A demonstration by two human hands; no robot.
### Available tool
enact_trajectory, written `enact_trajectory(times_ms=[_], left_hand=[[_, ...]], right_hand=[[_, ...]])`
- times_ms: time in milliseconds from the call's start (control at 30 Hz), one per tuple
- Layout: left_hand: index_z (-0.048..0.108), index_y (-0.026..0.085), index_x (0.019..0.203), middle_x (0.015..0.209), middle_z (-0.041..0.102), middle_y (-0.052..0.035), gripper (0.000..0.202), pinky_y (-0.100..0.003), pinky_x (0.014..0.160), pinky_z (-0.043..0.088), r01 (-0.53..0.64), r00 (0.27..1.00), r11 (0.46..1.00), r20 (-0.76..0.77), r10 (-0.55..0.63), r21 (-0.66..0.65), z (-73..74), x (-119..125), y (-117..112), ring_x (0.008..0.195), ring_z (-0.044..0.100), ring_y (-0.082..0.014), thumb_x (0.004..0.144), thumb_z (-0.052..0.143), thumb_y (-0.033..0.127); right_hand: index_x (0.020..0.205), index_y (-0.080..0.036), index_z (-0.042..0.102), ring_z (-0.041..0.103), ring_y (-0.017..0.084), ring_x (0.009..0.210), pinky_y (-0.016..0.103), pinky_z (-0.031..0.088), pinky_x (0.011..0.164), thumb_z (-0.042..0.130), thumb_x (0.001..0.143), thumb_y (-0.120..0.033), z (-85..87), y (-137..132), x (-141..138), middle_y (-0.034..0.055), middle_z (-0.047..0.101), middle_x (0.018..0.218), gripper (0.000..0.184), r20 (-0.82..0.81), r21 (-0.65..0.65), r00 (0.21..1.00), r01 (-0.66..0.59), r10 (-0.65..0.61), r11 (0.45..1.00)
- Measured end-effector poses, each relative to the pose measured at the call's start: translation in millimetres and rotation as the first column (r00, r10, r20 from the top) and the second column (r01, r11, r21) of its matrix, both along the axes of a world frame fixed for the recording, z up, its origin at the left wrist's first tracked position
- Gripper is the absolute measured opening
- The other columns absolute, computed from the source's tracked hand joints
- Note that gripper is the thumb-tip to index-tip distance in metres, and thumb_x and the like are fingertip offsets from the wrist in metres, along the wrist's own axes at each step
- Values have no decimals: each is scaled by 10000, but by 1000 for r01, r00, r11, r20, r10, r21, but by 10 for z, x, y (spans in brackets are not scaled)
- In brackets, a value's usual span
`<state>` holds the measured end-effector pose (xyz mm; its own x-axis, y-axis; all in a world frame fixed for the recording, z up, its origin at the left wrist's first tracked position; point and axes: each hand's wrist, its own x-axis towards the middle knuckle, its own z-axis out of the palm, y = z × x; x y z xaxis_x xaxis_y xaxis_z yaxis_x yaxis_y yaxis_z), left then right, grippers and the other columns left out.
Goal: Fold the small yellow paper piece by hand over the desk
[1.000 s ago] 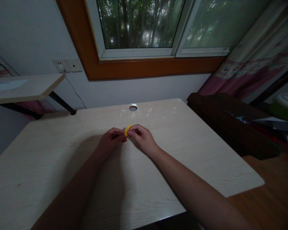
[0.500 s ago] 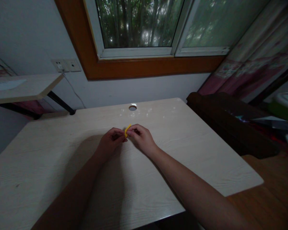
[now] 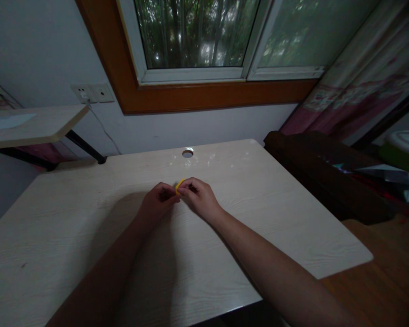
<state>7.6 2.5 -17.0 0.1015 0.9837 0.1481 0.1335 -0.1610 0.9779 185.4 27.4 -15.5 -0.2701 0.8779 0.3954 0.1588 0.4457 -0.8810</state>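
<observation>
A small yellow piece [image 3: 179,185] is pinched between the fingertips of both my hands, just above the pale wooden desk [image 3: 88,236]. My left hand [image 3: 157,202] is curled and closed on the piece's left end. My right hand [image 3: 200,197] is closed on its right end, fingers bent over it. Most of the yellow piece is hidden by my fingers, so its shape is unclear.
A round cable hole [image 3: 187,153] sits near the desk's far edge. A second small table [image 3: 34,125] stands at the left by wall sockets [image 3: 92,93]. A dark wooden bed frame [image 3: 320,172] and curtain lie to the right. A window is above.
The yellow piece shows less than before, tucked lower between my fingertips. Both hands stay almost in the same place on the desk.
</observation>
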Motion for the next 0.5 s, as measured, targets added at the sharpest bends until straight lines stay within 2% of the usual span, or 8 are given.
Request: enact_trajectory(times_ms=[167,333,500], left_hand=[[591,192,853,757,686,-1,235,-288,698,528,-23,999,1000,-46,23,-1,-32,-17,20,717,671,-155,742,745,330],[584,193,834,740,684,4,236,-296,704,534,-12,1000,1000,16,13,-23,-34,-21,28,705,680,-156,744,747,338],[589,183,808,724,682,5,244,-286,707,537,-15,997,998,75,19,-57,24,-5,16,699,682,-152,731,761,339]], right_hand=[[903,-218,683,642,162,810,291,493,756,647,858,-296,6,-10,-4,33,697,880,97,-6,-8,1000,-13,13,1000],[910,-221,684,653,160,834,296,500,780,648,859,-293,4,0,-10,33,705,903,95,-37,-33,999,-25,24,999],[982,-231,686,661,161,906,309,503,843,633,866,-293,8,6,-4,38,711,986,142,-69,-59,995,-71,67,996]])
